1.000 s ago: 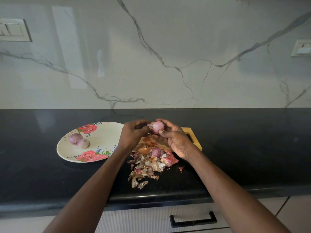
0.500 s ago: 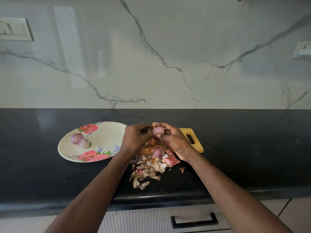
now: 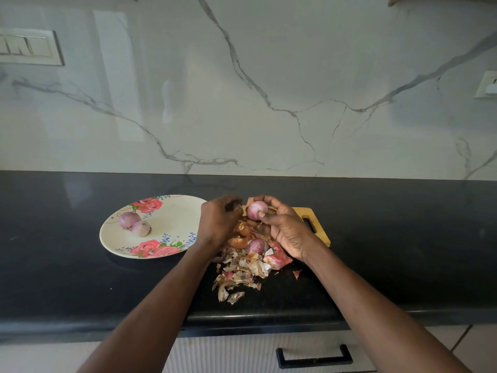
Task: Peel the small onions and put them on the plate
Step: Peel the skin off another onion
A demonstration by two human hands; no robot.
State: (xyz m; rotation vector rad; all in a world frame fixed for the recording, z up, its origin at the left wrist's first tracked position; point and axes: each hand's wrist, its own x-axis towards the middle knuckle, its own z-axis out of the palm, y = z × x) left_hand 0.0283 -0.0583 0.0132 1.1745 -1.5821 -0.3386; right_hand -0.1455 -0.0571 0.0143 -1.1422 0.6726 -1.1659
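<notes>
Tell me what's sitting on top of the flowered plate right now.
Two peeled small onions lie touching each other on the left part of the plate. The left hand covers the plate's right edge, so anything under it cannot be seen.

Bare counter (image 3: 67, 278) left of the plate (image 3: 172, 227); peel heap (image 3: 242, 273) blocks the middle.

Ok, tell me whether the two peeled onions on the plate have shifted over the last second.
No. The two onions lie touching, just below the upper rose on the plate, as before.
</notes>
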